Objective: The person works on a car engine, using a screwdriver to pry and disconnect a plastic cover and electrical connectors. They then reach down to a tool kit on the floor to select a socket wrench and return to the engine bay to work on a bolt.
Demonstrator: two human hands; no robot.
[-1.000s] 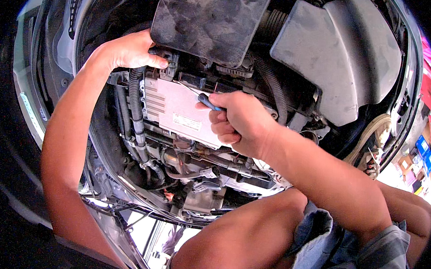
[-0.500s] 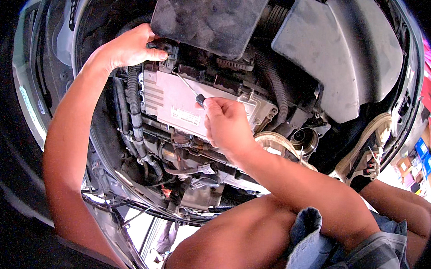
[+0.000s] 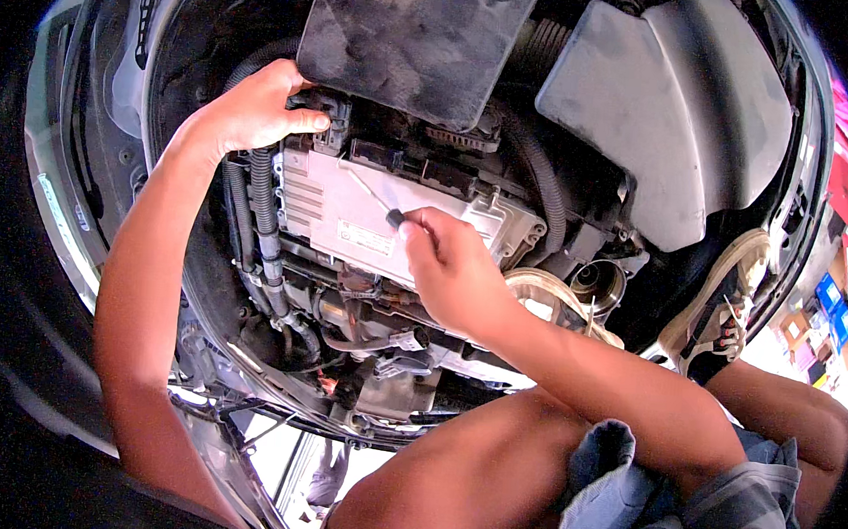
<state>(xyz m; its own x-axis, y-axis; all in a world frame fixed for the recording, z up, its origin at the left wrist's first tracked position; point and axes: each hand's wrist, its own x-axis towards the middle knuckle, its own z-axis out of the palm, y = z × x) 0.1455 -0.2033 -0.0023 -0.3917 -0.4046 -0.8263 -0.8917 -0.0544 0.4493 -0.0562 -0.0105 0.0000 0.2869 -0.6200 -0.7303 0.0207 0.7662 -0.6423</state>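
Observation:
My right hand [image 3: 451, 266] pinches the dark handle of a thin screwdriver [image 3: 374, 194]. Its metal shaft slants up and left over a silver control unit [image 3: 334, 221] in the engine bay, its tip close to the unit's upper edge. At that unit's upper left corner, my left hand [image 3: 248, 115] closes round a black wiring connector [image 3: 333, 125]. The thumb lies along the connector's front, while the other fingers are hidden behind it and under a black cover. Black sockets [image 3: 411, 163] line the unit's upper edge, right of the connector.
A square black cover [image 3: 410, 42] and a larger grey cover [image 3: 676, 105] overhang the far side. Corrugated hoses [image 3: 260, 189] run down left of the unit. My shoe [image 3: 721, 305] rests inside the bay at right, near a round opening [image 3: 597, 279]. Boxes [image 3: 834, 303] stand beyond.
My right hand has drawn the screwdriver slightly nearer, its tip now a little farther from the sockets. My left hand stays at the connector. The whole view has shifted slightly.

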